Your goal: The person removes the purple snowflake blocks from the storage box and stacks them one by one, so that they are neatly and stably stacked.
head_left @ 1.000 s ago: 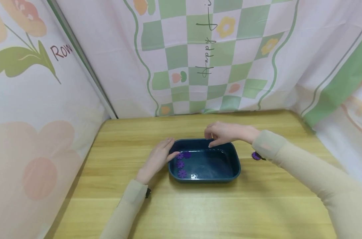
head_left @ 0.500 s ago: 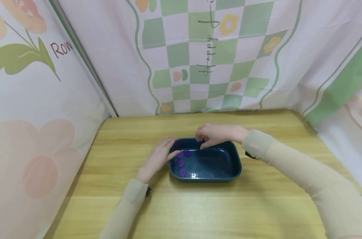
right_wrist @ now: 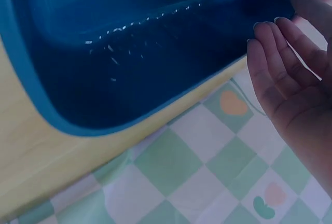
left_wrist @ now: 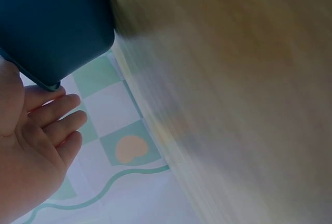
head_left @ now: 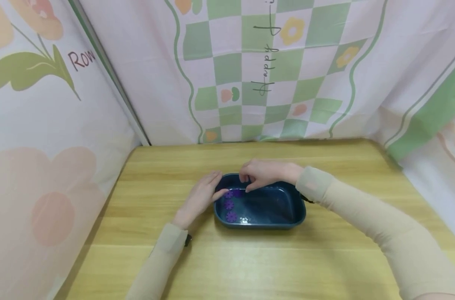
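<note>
A dark blue rectangular tray (head_left: pixel 276 226) with rounded corners stands on the table. Along its left end lie several purple notched discs (head_left: pixel 231 216), like snowflake building pieces. My left hand (head_left: pixel 199 196) holds the tray's far left corner, thumb over the rim and fingers along the outside wall. In the left wrist view the fingers (left_wrist: pixel 57 112) lie fairly straight beside the corner. My right hand (head_left: pixel 265 171) reaches over the far rim, its thumb tip near the discs at the back left. The right wrist view shows those fingers (right_wrist: pixel 270 63) loosely bent, apart from the thumb, with nothing visible between.
The wooden table (head_left: pixel 227 266) extends on all sides of the tray. A patterned cloth (head_left: pixel 280 121) hangs behind the table's back edge, and another cloth (head_left: pixel 81 179) stands along the left. My right sleeve (head_left: pixel 366 216) crosses the table's right side.
My right hand has moved left along the tray's far rim, towards the discs in the back left corner. The purple disc on the table right of the tray is now hidden by my right arm.
</note>
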Demonstrator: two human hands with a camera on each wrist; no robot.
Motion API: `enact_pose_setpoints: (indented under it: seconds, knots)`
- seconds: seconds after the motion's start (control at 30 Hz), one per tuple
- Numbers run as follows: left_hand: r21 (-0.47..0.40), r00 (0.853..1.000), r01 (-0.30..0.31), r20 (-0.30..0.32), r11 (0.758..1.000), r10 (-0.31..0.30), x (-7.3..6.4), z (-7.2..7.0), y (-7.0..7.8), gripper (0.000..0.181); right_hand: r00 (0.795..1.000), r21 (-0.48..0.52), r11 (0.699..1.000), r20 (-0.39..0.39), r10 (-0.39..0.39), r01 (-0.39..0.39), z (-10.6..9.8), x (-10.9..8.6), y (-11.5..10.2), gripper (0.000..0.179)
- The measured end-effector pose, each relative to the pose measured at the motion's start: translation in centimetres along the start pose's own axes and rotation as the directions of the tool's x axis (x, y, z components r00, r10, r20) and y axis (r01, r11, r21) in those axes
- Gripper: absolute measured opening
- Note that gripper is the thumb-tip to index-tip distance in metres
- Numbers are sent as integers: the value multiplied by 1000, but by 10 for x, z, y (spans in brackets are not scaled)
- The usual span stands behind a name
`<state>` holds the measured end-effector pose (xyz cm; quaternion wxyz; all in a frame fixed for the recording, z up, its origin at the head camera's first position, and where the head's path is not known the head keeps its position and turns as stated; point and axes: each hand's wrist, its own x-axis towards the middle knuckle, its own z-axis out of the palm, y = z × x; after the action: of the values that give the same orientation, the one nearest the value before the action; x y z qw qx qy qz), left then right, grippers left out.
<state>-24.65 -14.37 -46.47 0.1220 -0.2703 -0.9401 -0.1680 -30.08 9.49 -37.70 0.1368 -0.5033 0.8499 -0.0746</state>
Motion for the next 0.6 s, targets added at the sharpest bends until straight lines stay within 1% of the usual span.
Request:
enact_pose_setpoints:
  seconds: [0.27,0.47,0.6]
  knots:
    - [16,1000,-17,-16,1000,17,1,-1,1,60,999,16,999,-7,-44,44,11,7,0,25]
    - [11,999,-30,-29,1000,30,1,-2,0,60,999,8,999,-15,-33,33,20,12,2,25]
    - [10,1000,-20,-16,1000,20,1,-1,0,61,1000,-4,1000,-19,-21,21,24,15,1,27]
